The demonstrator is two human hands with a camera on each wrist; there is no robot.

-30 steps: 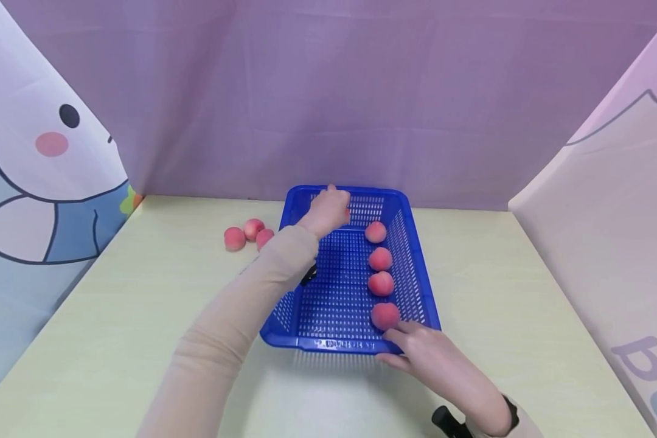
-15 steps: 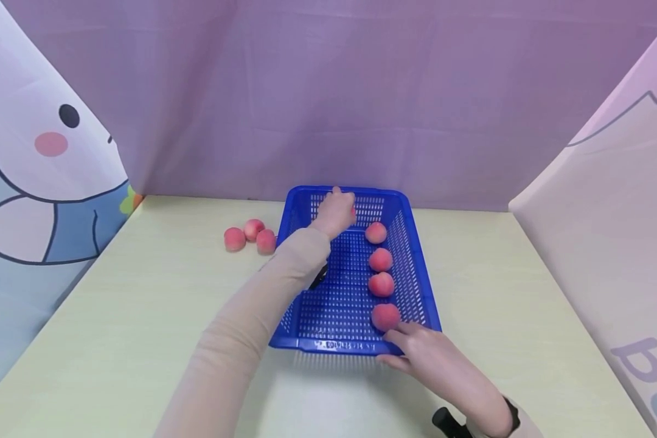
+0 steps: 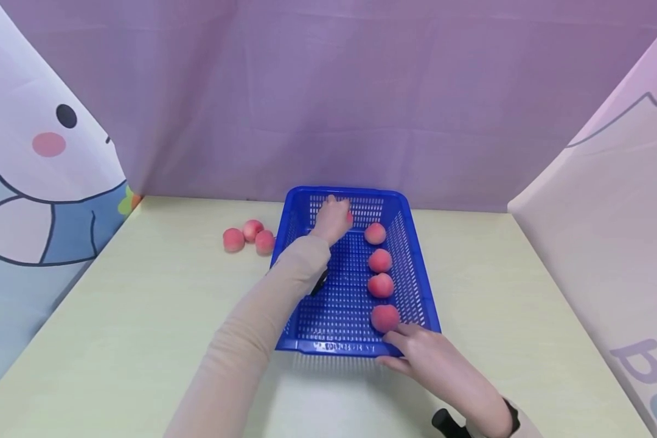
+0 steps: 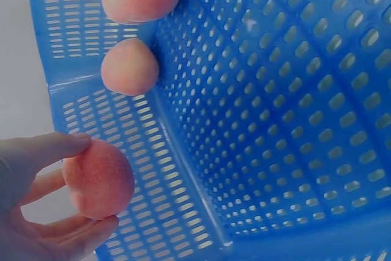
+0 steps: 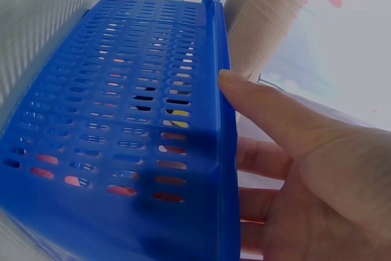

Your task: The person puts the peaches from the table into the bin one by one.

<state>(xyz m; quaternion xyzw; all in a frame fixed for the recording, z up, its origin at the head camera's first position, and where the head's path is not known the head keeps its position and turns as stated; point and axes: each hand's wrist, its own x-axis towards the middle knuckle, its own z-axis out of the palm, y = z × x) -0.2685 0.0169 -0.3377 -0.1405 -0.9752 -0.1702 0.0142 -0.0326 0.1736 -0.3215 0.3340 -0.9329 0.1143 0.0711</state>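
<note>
Inside the far end of a blue plastic basket [image 3: 350, 348], my left hand [image 3: 333, 220] holds a peach [image 4: 101, 178] between thumb and fingers. In the left wrist view that peach is beside the perforated end wall, with two other peaches further along. Down the basket's right side runs a row of several peaches [image 3: 380, 285]. My right hand [image 3: 424, 351] grips the near right corner of the rim. Its thumb [image 5: 256, 99] is on the outer side and its fingers reach over the inner side, close to the nearest peach [image 3: 385, 318].
Three more peaches [image 3: 253, 231] lie grouped on the pale table [image 3: 115, 316], just left of the basket. A purple cloth [image 3: 328, 103] hangs behind the basket, and printed cloths [image 3: 38, 158] border the sides.
My left hand, with the peach, has shifted slightly to the right and lower into the basket's far end. My right hand stays at the rim, and the row of peaches is unchanged.
</note>
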